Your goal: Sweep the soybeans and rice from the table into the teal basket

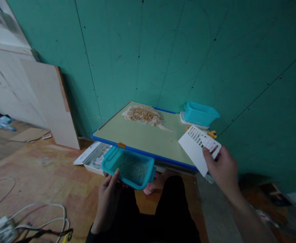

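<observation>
My left hand [109,189] grips the near edge of a teal rectangular container [129,167] filled with pale grains, held just below the front edge of a small green table with a blue rim [138,152]. My right hand [222,167] is closed on a white slotted scraper card [197,146], held over the table's right front corner. A pile of mixed yellow and white grains [144,114] lies at the table's back, with a thin trail running right.
A second teal container [200,113] stands on a white lid at the table's back right, near an orange item [212,134]. Teal walls enclose the table. A white open box [93,157] lies under it. Cables [31,219] lie at lower left.
</observation>
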`<state>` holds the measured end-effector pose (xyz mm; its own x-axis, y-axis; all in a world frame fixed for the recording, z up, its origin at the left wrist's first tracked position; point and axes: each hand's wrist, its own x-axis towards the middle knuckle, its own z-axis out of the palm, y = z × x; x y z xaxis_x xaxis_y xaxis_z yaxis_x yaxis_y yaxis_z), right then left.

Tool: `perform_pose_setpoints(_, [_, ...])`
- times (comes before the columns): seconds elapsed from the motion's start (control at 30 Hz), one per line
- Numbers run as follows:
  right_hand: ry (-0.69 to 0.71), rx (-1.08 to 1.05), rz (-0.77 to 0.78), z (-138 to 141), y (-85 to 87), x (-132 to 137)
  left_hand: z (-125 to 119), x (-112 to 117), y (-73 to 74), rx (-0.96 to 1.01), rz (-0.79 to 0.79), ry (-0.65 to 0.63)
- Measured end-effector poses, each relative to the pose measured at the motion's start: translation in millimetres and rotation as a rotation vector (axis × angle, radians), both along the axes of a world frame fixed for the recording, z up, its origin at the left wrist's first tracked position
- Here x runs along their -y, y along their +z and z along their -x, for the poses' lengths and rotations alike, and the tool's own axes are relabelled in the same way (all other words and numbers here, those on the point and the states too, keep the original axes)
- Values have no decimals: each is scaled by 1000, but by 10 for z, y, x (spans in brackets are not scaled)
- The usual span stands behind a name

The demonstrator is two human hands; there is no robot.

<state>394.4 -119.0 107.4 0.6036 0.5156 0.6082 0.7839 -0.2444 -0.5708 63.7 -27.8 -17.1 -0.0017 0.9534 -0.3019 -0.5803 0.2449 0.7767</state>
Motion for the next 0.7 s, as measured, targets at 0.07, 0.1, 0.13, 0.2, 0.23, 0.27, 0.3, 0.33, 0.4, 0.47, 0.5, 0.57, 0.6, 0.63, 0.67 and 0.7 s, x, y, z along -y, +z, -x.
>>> perform_pose_setpoints(0.07, [-2,143,22,343,-13,-35,-6,7,14,-7,-9,-8])
perform_pose_setpoints(0.1, [31,181,28,491,-25,-92,-8,10,19,-10,-15,-10])
perform_pose_setpoints(0.13, [56,204,36,619,-41,-173,-9,13,22,-13,-22,-13])
perform_pose_setpoints(0.2, [77,232,45,815,-83,-387,-8,14,19,-16,-32,-18])
perform_pose_setpoints(0.23, [80,237,48,884,-105,-508,-5,13,14,-20,-31,-23])
perform_pose_setpoints(0.27, [88,232,45,936,-122,-628,1,10,7,-24,-27,-31])
perform_pose_setpoints(0.3, [107,225,45,970,-132,-738,7,5,0,-27,-20,-39])
perform_pose_setpoints(0.33, [128,215,41,985,-129,-831,16,0,-7,-27,-12,-46])
perform_pose_setpoints(0.4, [163,178,13,952,-80,-953,33,-8,-15,-21,3,-57])
perform_pose_setpoints(0.47, [201,121,-35,831,13,-1001,47,-7,-17,-8,9,-65])
perform_pose_setpoints(0.5, [234,85,-56,745,64,-1015,50,-3,-17,-4,8,-67])
perform_pose_setpoints(0.57, [354,4,-69,548,140,-1073,52,11,-17,-4,-3,-65])
perform_pose_setpoints(0.6, [434,-54,-56,453,155,-1133,50,18,-18,-7,-10,-64])
perform_pose_setpoints(0.63, [530,-124,-33,371,152,-1218,48,25,-18,-12,-16,-64])
perform_pose_setpoints(0.67, [626,-205,-3,306,133,-1328,47,31,-17,-16,-18,-62])
perform_pose_setpoints(0.7, [699,-282,22,262,103,-1460,47,36,-14,-22,-16,-63])
